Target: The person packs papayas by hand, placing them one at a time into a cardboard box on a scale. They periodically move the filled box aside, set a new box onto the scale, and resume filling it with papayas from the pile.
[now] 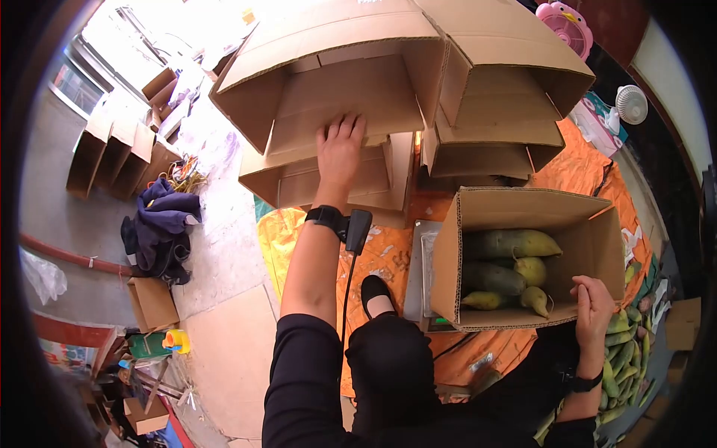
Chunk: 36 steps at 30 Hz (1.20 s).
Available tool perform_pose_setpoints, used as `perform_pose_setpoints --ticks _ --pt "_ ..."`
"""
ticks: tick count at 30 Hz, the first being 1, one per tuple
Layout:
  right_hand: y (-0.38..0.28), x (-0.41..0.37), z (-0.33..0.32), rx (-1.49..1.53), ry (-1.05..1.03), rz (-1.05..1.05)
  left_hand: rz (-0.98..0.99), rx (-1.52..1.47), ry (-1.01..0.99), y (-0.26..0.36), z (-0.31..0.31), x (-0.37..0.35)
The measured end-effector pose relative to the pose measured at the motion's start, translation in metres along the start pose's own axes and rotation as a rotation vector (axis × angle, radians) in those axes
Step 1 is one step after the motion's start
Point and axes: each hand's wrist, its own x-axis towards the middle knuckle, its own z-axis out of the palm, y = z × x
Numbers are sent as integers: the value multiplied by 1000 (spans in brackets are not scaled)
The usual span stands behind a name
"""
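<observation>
Right hand (594, 306) has its fingers (583, 293) curled over the near rim of the open brown cardboard box (448, 261), gripping it. The box is full of green and yellow oblong fruit (511, 243) and sits on the orange tarp (373, 257). Further out, the left hand (340, 153) lies flat, fingers loosely spread, on the stacked empty cardboard boxes (351, 89).

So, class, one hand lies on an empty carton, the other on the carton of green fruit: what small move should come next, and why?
Probably curl the left hand over the edge of the empty carton and draw it closer. That hand lies flat on the cardboard, gripping nothing, while the right hand rests on the rim of the fruit carton, which holds green fruit.
</observation>
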Motion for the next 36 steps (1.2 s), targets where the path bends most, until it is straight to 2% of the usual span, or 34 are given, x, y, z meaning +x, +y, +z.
perform_pose_setpoints --ticks 5,8,11,13,14,16,17,19,20,22,23,24,25,26,27,28,29,30,31,32,34,36 --pt "-2 0 1 -15 44 -22 -33 -11 -28 10 13 4" --pt "-3 0 0 -4 48 -33 45 31 -28 16 -10 0" --pt "-5 -1 -2 1 68 -40 -30 -115 -88 44 -58 -17" --pt "-6 -1 -2 -3 83 -51 -185 -561 -256 61 -82 -33" --pt "-5 -2 -2 0 92 -70 -179 -561 -255 72 -94 -42" --pt "-3 -2 -2 1 107 -91 -491 -1234 -576 98 -119 -50" --pt "-1 -2 -2 39 111 -85 -486 -1235 -572 112 -134 -48" --pt "-2 -4 -5 161 82 4 -701 -1495 -859 140 -172 -37" --pt "1 -2 -10 160 89 -4 -665 -1456 -954 150 -177 -36" --pt "16 2 -20 278 91 42 -407 -1413 -742 171 -172 -41" --pt "25 6 -25 230 164 32 -403 -1413 -740 178 -169 -44" --pt "36 12 -32 232 165 30 -393 -1234 -736 183 -168 -47" --pt "47 19 -40 150 277 47 -382 -1054 -726 185 -172 -47" --pt "59 24 -47 67 389 64 -380 -1050 -723 185 -176 -44" --pt "73 27 -53 69 392 61 -472 -987 -897 183 -183 -37" --pt "88 32 -59 -94 335 113 -561 -917 -1065 181 -188 -31" --pt "102 39 -63 -258 279 162 -557 -917 -1054 177 -186 -27" --pt "118 46 -64 -258 286 157 -456 -776 -1124 173 -181 -27" --pt "129 52 -63 -222 28 273 -356 -632 -1187 171 -179 -27" --pt "138 59 -63 -183 -228 383 -356 -633 -1176 170 -177 -26" --pt "131 66 -66 -161 -260 355 -254 -454 -1157 167 -181 -24" --pt "130 70 -62 -138 -297 328 -315 -505 -1188 164 -188 -21"
